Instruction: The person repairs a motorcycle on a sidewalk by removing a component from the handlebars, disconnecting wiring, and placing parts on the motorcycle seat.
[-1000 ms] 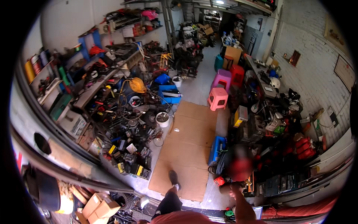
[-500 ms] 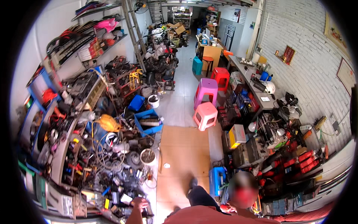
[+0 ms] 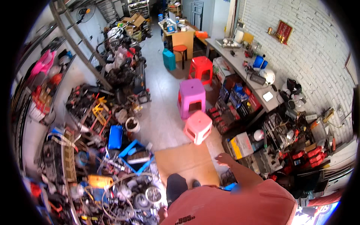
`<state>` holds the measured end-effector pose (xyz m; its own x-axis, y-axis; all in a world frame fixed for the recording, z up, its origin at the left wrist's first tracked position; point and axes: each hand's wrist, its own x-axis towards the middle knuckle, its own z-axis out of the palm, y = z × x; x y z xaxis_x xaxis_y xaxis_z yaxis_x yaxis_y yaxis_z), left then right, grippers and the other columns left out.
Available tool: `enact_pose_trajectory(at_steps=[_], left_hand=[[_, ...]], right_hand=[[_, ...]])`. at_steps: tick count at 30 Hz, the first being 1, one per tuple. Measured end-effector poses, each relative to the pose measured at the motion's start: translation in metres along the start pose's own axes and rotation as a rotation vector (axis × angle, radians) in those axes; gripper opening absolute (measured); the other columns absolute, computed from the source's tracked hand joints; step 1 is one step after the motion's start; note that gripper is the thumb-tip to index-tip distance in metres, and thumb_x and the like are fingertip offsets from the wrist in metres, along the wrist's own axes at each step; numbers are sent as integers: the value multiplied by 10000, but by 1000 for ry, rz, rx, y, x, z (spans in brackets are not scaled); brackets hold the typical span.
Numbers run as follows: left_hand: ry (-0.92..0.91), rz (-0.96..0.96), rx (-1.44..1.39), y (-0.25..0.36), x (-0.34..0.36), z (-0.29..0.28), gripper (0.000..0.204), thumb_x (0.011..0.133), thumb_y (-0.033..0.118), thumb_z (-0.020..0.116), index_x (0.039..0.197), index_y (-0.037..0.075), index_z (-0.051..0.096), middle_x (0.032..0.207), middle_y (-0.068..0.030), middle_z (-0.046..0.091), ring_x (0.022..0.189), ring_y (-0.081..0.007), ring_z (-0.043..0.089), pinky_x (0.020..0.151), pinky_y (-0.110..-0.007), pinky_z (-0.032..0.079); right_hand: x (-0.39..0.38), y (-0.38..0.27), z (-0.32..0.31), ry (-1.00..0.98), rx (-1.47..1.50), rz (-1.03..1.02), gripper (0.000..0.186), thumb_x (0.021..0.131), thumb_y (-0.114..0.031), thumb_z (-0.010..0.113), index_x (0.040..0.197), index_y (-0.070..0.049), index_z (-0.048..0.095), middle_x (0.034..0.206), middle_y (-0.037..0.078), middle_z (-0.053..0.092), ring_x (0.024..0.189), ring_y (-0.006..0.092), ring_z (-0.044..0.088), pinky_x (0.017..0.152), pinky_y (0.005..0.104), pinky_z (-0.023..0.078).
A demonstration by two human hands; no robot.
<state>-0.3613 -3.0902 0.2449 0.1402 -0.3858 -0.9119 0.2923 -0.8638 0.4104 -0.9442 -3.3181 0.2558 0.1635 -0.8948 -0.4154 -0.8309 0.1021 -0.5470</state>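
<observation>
My right arm stretches forward over the right edge of a flat cardboard sheet (image 3: 187, 161). At its end my right hand (image 3: 224, 159) is open, fingers loosely apart, and nothing shows in it. The closest items to that hand are a yellow and white box (image 3: 240, 145) and a pink stool (image 3: 198, 125) beyond it. Low at the left of my body, my left hand (image 3: 162, 213) is partly hidden by my shirt and blurred, so its fingers are unclear. A white bucket (image 3: 153, 194) holding small parts stands just beyond it.
Piled tools and parts cover the left floor, with a blue crate (image 3: 137, 156) among them. A purple stool (image 3: 192, 98) and a red stool (image 3: 201, 69) stand ahead, beside a tiled aisle (image 3: 159, 101). A long workbench (image 3: 240, 62) lines the right wall.
The view has shifted forward and tilted, bringing the stools nearer. My right hand has risen from beside the blue case and reached forward. My left hand has dropped close to my body.
</observation>
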Motion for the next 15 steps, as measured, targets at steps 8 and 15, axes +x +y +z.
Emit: enact_pose_trajectory(at_steps=[8,15], left_hand=[[6,-53,59,275,174,73,320,1034,393,589,935,106,688,867,-95,725,672,-246,692,555,-389,552],[47,-19,159,634,287,59,395,1047,446,549,854,123,671,790,-67,700,632,-216,659,530,-377,519]], right_hand=[[304,-117,-123,198,574,260,285,969,-332,801,1121,-90,797,916,83,799,789,190,756,686,346,601],[355,-51,-114,-85,548,934,440,997,-419,770,841,-7,784,697,117,728,516,219,666,455,405,517]])
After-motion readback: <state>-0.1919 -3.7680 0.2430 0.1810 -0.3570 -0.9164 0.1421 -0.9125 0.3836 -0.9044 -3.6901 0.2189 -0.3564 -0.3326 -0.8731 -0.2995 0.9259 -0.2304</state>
